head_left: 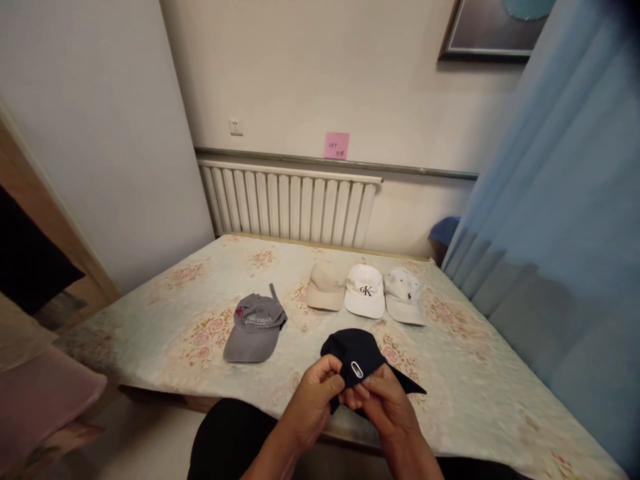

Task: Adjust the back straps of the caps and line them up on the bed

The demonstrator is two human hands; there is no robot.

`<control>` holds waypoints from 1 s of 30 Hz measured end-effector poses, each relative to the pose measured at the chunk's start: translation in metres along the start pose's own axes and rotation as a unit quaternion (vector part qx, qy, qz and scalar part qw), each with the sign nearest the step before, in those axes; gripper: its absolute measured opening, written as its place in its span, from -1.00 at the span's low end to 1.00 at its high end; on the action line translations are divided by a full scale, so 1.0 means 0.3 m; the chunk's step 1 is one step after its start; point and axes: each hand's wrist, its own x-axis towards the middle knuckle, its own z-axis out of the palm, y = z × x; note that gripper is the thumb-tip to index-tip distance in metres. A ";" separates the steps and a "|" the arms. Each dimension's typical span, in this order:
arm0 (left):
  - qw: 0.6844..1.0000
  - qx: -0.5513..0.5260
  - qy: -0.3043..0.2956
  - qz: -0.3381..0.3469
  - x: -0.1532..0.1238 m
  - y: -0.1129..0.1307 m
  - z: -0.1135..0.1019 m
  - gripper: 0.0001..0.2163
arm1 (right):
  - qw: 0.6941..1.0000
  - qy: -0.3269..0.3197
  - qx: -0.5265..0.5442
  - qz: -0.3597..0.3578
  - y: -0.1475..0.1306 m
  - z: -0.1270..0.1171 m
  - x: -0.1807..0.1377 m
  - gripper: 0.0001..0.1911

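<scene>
A dark navy or black cap (pixel 356 348) is held by both hands just above the front edge of the bed. It bears a small white-outlined oval mark, and a dark pointed part sticks out to the right. My left hand (pixel 316 395) pinches its near left edge between thumb and fingers. My right hand (pixel 389 403) grips the near right edge, its fingertips close to those of the left. Farther left lies a grey cap (pixel 257 327) with white lettering, its strap end raised. Beyond the dark cap stand a beige cap (pixel 326 287), a white cap (pixel 364 291) with black letters, and another pale cap (pixel 403 295).
The caps rest on a bed (pixel 165 347) with a floral cover. Behind it are a white radiator (pixel 290 203) and a wall with a pink note (pixel 337 145). A blue curtain (pixel 560 220) hangs at the right; hanging clothes (pixel 45 373) are at the left.
</scene>
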 end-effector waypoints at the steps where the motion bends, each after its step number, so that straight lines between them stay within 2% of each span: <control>1: 1.000 -0.002 0.000 -0.001 -0.002 -0.001 0.002 -0.87 | 1.000 0.001 0.005 0.001 0.002 -0.003 -0.003 -0.83; 5: 1.000 -0.019 0.000 -0.001 -0.010 0.000 0.007 -0.84 | 1.000 0.004 0.029 -0.004 0.015 -0.017 -0.014 -0.94; 9: 1.000 -0.024 -0.001 0.005 -0.011 0.001 0.002 -0.83 | 0.999 -0.006 0.036 -0.012 0.022 -0.024 -0.019 -0.96; 15: 0.999 -0.013 0.032 0.003 -0.009 -0.008 -0.016 -0.82 | 1.000 -0.029 0.006 0.003 0.034 -0.048 -0.007 -0.84; 26: 0.997 0.046 0.051 -0.021 -0.012 -0.027 -0.035 -0.81 | 1.000 0.018 -0.011 0.021 0.042 -0.060 0.002 -0.84; 30: 0.998 0.037 0.049 -0.013 -0.012 -0.025 -0.025 -0.82 | 0.999 0.028 -0.040 0.019 0.035 -0.059 -0.002 -0.84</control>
